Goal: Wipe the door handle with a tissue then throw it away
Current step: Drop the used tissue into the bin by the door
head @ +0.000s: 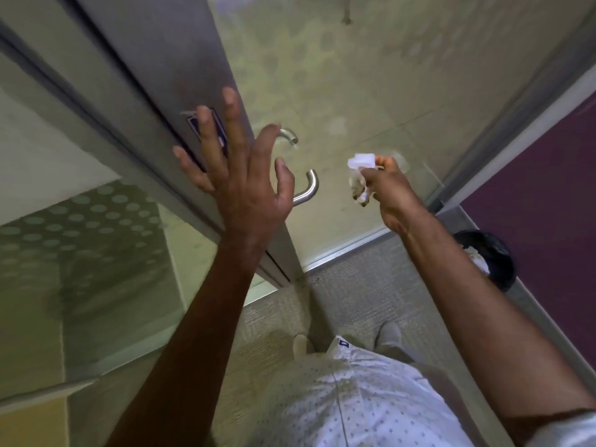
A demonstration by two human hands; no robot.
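Left hand (240, 175) spread open, flat against the door (151, 91) edge, covering part of the metal handle (308, 191); right hand (390, 191) at 3 o'clock of it pinches a crumpled tissue (361, 162), clear of the handle; bin (490, 256) at 4 o'clock.

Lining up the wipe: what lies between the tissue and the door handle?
Nothing. In the head view, only bare glass door shows between the tissue in the right hand and the door handle.

I read the left hand (240, 175) at frame centre, fingers spread and extended upward, forearm rising from the lower left; I read the right hand (385, 191) right of centre, fingers closed in a pinch, forearm entering from lower right
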